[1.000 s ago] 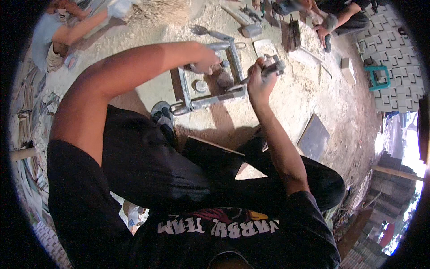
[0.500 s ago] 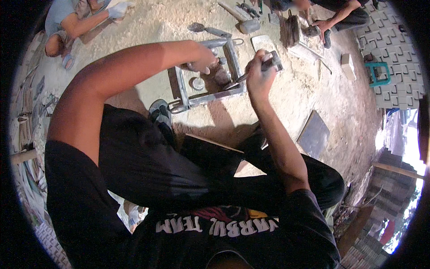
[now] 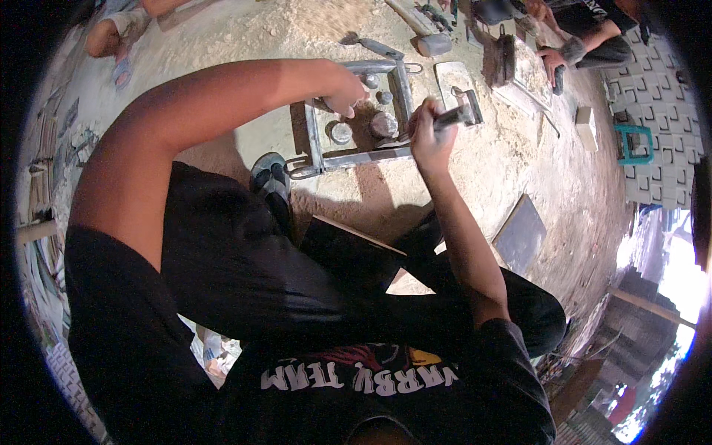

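The person's left hand (image 3: 345, 89) reaches over the far left part of a grey metal frame (image 3: 363, 158) on the sandy floor (image 3: 482, 170), fingers pointing down; whether they pinch anything, I can't tell from here. The right hand (image 3: 432, 141), well apart from it, is closed around a dark tool (image 3: 454, 116) just outside the frame's right side.

Inside the frame, between the hands and a little nearer the body, sit a pale round piece (image 3: 340, 133) and a larger brownish round piece (image 3: 383, 124). Two smaller round lumps lie just right of the left fingertips.

Beyond the left hand, past the far bar, lies a trowel (image 3: 380, 49); farther off and to its right is a mallet (image 3: 435, 44). Past the right hand rests a pale flat plate (image 3: 452, 78), and off to that hand's right, closer to the body, a dark board (image 3: 521, 233).
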The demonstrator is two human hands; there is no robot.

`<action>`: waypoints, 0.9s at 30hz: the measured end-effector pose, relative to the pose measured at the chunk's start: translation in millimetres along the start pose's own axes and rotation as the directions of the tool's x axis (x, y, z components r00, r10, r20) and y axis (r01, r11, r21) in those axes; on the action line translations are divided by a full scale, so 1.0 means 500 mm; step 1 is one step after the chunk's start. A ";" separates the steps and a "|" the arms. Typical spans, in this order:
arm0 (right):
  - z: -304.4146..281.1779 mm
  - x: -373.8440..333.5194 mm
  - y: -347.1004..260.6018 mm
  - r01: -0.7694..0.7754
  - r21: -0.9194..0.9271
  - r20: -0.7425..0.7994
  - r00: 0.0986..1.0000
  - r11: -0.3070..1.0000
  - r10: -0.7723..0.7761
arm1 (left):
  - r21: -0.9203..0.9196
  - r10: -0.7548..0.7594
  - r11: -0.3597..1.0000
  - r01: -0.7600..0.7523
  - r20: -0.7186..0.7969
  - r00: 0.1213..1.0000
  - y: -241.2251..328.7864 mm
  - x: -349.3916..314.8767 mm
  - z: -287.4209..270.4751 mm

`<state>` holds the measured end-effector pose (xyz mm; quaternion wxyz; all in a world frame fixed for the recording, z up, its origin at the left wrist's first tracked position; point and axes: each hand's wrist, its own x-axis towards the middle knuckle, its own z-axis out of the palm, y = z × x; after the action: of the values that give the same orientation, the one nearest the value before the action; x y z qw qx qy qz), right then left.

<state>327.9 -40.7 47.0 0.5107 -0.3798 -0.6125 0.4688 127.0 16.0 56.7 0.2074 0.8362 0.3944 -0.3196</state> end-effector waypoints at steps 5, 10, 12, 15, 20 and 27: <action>0.069 -0.019 -0.051 0.033 0.067 -0.018 0.999 0.997 -0.032 | -0.142 -0.011 0.990 -0.006 -0.118 0.993 -0.026 -0.021 0.097; 0.086 -0.013 -0.018 -0.245 -0.165 -0.008 0.969 0.955 0.247 | -0.011 0.077 0.997 -0.080 -0.202 0.976 -0.059 -0.019 0.109; 0.109 -0.017 -0.062 -0.120 -0.097 0.048 0.991 0.988 0.125 | -0.034 0.061 0.997 -0.072 -0.244 0.968 -0.073 -0.029 0.130; 0.111 -0.053 0.017 0.085 -0.307 0.068 0.995 0.948 -0.068 | -0.027 0.050 0.998 -0.061 -0.309 0.950 -0.102 -0.015 0.126; 0.152 -0.039 -0.045 -0.015 0.032 0.108 0.994 0.999 0.012 | -0.021 0.062 0.997 -0.074 -0.349 0.935 -0.121 -0.016 0.120; 0.143 -0.020 0.005 0.103 -0.113 0.178 0.981 0.988 -0.082 | 0.038 0.136 0.991 -0.131 -0.346 0.929 -0.100 0.003 0.131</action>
<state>259.6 -62.8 39.4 0.4529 -0.3391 -0.6990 0.4374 63.6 7.8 4.7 0.1500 0.9057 0.3649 -0.1549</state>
